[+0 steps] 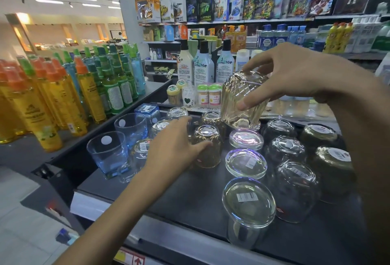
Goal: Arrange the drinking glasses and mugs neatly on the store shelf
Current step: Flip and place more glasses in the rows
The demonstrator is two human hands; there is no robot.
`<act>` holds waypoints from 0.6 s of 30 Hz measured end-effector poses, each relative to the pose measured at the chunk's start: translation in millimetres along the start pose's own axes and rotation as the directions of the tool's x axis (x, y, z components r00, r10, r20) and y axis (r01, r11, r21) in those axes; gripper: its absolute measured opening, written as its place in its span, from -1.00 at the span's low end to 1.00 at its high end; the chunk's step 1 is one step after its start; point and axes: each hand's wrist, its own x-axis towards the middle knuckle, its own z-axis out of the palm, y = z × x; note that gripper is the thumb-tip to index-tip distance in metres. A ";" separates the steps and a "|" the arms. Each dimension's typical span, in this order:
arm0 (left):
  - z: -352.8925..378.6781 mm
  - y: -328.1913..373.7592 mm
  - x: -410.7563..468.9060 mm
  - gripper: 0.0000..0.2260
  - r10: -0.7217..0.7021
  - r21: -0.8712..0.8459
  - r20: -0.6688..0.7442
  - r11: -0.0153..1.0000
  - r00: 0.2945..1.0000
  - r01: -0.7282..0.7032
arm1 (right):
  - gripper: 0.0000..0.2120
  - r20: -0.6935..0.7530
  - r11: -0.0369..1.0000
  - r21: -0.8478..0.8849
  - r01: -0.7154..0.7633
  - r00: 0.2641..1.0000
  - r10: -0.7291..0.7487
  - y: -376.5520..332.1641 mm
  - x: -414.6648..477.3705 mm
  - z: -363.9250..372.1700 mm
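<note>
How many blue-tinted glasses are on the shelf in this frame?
3, in a row along the shelf's left edge: near blue glass, middle blue glass, far blue glass. The left hand may hide others. The right hand's ribbed glass isn't blue.

Glasses stand on the shelf; bottles left, small jars apparently behind

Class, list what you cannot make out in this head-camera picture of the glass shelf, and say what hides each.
1. Head view: whether the left hand grips the amber glass; motion blur.
2. Barcode label on the nearest glass: too small to read.
3. Shelf right end: hidden behind the right hand and forearm holding the ribbed glass.
4. Red tag: cut by the bottom edge.
</note>
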 end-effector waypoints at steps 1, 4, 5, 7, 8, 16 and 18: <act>-9.2 -4.4 -2.9 -0.46 0.004 -0.082 -0.037 0.997 0.999 -0.007 | -0.10 -0.013 0.999 -0.040 0.018 1.000 -0.018 -5.5 -4.2 -1.0; -39.0 -21.8 -15.8 -0.67 -0.021 -0.377 -0.067 0.926 0.998 -0.006 | -0.10 -0.022 0.994 -0.091 0.064 0.998 -0.066 -26.3 -21.8 -0.4; -48.4 -27.1 -20.6 -0.73 -0.017 -0.469 -0.047 0.883 0.999 -0.006 | -0.12 -0.010 0.995 -0.060 0.080 0.997 -0.080 -32.6 -29.4 2.2; -62.0 -36.7 -29.0 -0.79 0.011 -0.630 0.013 0.777 1.000 0.000 | -0.16 0.026 0.993 0.039 0.110 0.994 -0.111 -42.9 -45.1 10.9; -66.4 -40.4 -32.4 -0.78 0.026 -0.704 0.057 0.709 0.998 0.022 | -0.18 0.038 0.989 0.080 0.124 0.991 -0.127 -46.7 -51.8 16.6; -71.3 -56.8 -90.5 -0.29 0.409 -0.756 0.050 0.612 0.911 -0.233 | -0.27 -0.072 0.978 0.207 0.018 0.997 -0.003 -81.3 -94.4 63.8; -64.8 -55.1 -98.9 -0.20 0.419 -0.701 -0.003 0.647 0.908 -0.300 | -0.30 -0.080 0.982 0.189 -0.010 0.996 0.026 -90.2 -97.6 71.5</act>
